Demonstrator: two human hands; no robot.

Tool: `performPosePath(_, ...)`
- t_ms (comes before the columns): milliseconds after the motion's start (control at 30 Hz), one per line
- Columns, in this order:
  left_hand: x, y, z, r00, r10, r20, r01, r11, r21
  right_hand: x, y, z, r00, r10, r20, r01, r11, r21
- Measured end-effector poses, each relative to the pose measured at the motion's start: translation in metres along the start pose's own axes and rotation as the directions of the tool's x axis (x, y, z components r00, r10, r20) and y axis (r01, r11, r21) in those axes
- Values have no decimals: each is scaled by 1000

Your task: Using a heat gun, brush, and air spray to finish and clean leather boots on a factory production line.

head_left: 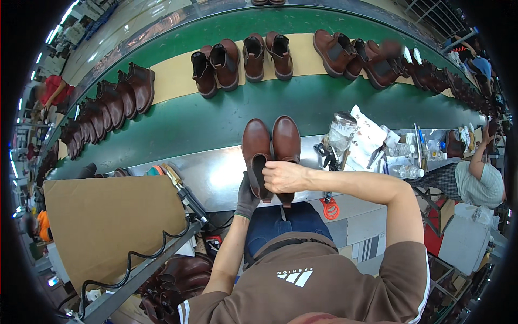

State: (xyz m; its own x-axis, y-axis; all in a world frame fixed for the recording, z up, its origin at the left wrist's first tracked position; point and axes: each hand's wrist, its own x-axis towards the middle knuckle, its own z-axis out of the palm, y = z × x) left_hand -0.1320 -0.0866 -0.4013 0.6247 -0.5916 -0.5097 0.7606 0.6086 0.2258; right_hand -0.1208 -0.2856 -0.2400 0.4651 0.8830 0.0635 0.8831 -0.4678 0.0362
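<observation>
A pair of reddish-brown leather ankle boots stands side by side at the metal edge of the bench in front of me, toes pointing away. My left hand (247, 196), in a dark grey glove, holds the left boot (256, 138) by its outer side near the heel. Bare and curled, my right hand (283, 177) grips the rim of that boot's opening with its fingertips. It partly covers the right boot (286, 139), which touches the left one. What lies inside the left boot's dark opening is hidden.
Beyond the metal ledge (221, 181) runs a green conveyor (216, 119) with a tan strip carrying several brown boots (226, 62). Plastic bottles (406, 171), stained paper (367, 135) and tools lie to the right. A cardboard sheet (113, 216) and a cabled hand tool (189, 197) are at left.
</observation>
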Motion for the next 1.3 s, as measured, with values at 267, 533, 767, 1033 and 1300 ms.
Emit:
performPosePath(267, -14, 62, 136, 832, 312, 459, -497, 786, 367, 30, 58, -87, 780, 621, 80, -590, 687, 423)
performPosePath(533, 7, 42, 149, 802, 309, 511, -537, 748, 391, 54, 114, -157, 472, 869, 147, -759, 317, 569)
performPosePath(767, -2, 30, 139, 822, 278, 496, -512, 743, 431, -78, 39, -111, -10, 989, -145, -555, 115, 824)
performPosePath(1033, 1, 30, 139, 859, 298, 415, -490, 711, 504, -168, -101, 93, -139, 833, 536, -531, -519, 670)
performPosePath(1300, -1, 24, 133, 889, 219, 403, -433, 690, 580, -128, -90, 106, -378, 882, 280, -180, -367, 913)
